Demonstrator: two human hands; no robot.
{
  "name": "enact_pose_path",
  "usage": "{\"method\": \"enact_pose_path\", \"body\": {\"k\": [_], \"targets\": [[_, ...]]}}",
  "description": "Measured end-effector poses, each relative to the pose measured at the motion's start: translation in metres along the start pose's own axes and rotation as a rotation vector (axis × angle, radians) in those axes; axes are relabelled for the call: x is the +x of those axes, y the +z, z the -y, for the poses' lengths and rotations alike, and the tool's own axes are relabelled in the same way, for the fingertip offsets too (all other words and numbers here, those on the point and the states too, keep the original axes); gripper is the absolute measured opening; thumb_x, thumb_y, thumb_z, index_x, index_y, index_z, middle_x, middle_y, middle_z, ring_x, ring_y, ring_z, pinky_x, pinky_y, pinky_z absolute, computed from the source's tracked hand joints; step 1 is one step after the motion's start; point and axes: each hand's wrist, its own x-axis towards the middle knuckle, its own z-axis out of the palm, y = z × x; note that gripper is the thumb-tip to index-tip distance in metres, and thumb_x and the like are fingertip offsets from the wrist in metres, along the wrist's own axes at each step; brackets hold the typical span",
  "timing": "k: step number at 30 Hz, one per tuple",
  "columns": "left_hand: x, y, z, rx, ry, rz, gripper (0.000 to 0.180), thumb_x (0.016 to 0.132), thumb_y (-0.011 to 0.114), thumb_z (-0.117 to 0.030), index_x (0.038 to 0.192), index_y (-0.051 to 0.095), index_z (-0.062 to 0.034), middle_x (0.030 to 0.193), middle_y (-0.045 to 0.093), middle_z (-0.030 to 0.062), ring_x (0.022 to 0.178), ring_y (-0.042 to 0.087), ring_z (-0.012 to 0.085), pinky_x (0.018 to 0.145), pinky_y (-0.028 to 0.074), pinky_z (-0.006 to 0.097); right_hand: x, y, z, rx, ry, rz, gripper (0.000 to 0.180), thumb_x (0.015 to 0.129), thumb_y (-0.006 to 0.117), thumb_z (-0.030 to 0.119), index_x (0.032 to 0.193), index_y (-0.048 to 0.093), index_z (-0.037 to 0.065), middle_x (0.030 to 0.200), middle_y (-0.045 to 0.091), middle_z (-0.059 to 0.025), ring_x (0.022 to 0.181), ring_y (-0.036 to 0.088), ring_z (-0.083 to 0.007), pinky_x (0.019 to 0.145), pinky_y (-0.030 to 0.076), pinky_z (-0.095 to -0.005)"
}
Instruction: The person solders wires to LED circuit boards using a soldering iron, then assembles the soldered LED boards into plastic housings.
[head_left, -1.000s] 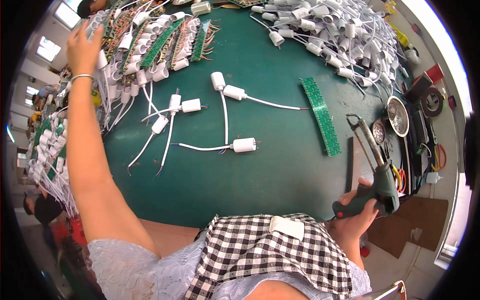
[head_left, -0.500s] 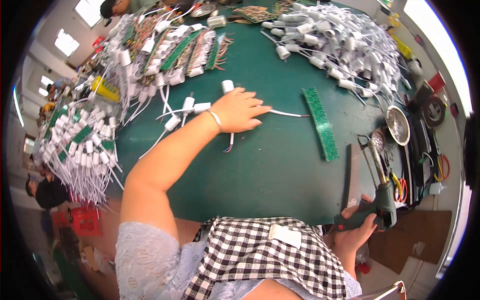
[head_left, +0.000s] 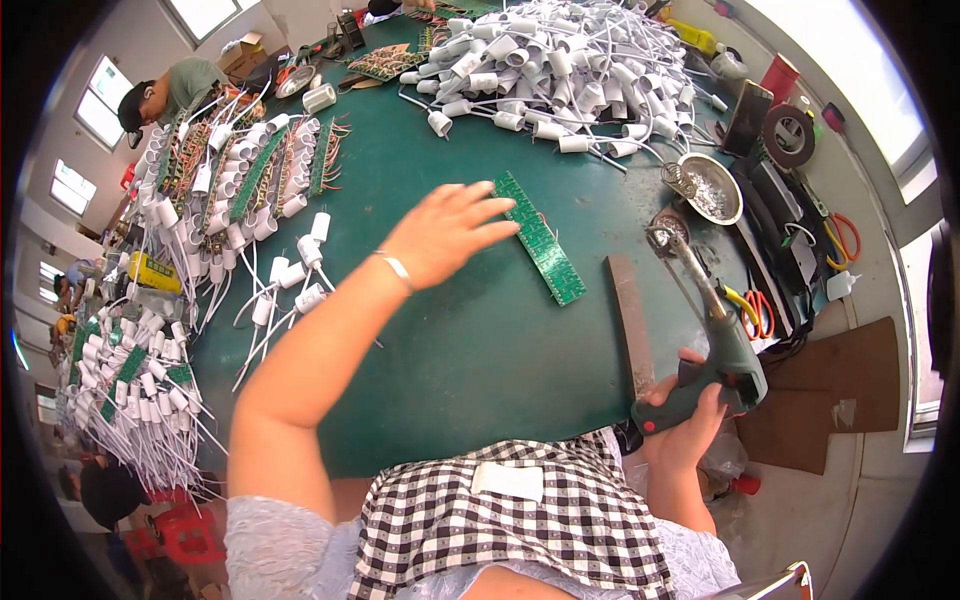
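Observation:
My left hand [head_left: 445, 238] reaches over the middle of the table, palm down with its fingers stretched and spread. Its fingertips meet the left edge of a narrow green circuit board [head_left: 545, 255]; whether they press on it I cannot tell. A short reddish wire end shows at the board's right edge. My right hand [head_left: 690, 418] is wrapped round the handle of a dark green soldering gun [head_left: 735, 365], whose metal barrel points away from me. Several white cylindrical sockets with white cords [head_left: 310, 250] lie left of my left forearm.
A large heap of white corded sockets [head_left: 560, 65] covers the far side. More sockets and boards [head_left: 130, 375] are piled at the left. A grey bar [head_left: 630, 325], a metal bowl [head_left: 712, 190], orange-handled scissors [head_left: 843, 242] and a tape roll [head_left: 788, 135] lie at the right. Another person [head_left: 185, 90] sits far left.
My left hand has left the loose sockets and come to the circuit board. The whole view has shifted. My right hand still holds the soldering gun.

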Motion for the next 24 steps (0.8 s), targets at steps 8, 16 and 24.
{"method": "enact_pose_path", "body": {"k": [8, 16, 24], "targets": [[0.044, -0.011, -0.024, -0.116, -0.054, 0.541, 0.059, 0.076, 0.066, -0.025, 0.132, 0.049, -0.0152, 0.113, 0.061, 0.0105, 0.104, 0.058, 0.0308, 0.085, 0.048, 0.039, -0.017, -0.039, 0.011, -0.092, 0.056, -0.007, 0.049, 0.096, 0.05, 0.039, 0.123, 0.04, 0.0, 0.114, 0.055, -0.0192, 0.062, 0.058, -0.0189, 0.058, 0.051, -0.0324], [-0.062, -0.058, -0.092, -1.125, -1.03, 0.418, 0.089, 0.089, 0.059, -0.034, 0.147, 0.002, 0.002, 0.075, 0.064, 0.015, 0.055, 0.062, 0.0202, 0.055, 0.053, 0.032, -0.015, 0.001, -0.001, -0.03, 0.05, 0.107, 0.049, 0.095, 0.053, 0.036, 0.126, 0.036, 0.002, 0.122, 0.051, -0.0171, 0.062, 0.058, -0.0194, 0.057, 0.05, -0.0351], [-0.111, -0.069, -0.109, -0.235, -0.222, 0.122, 0.078, 0.074, 0.075, -0.036, 0.142, 0.039, -0.0211, 0.129, 0.052, 0.0081, 0.12, 0.049, 0.0322, 0.1, 0.041, 0.044, -0.019, -0.004, 0.014, -0.044, 0.004, 0.19, 0.048, 0.097, 0.047, 0.037, 0.133, 0.037, 0.006, 0.125, 0.052, -0.0144, 0.067, 0.056, -0.0176, 0.064, 0.047, -0.0346]]}}
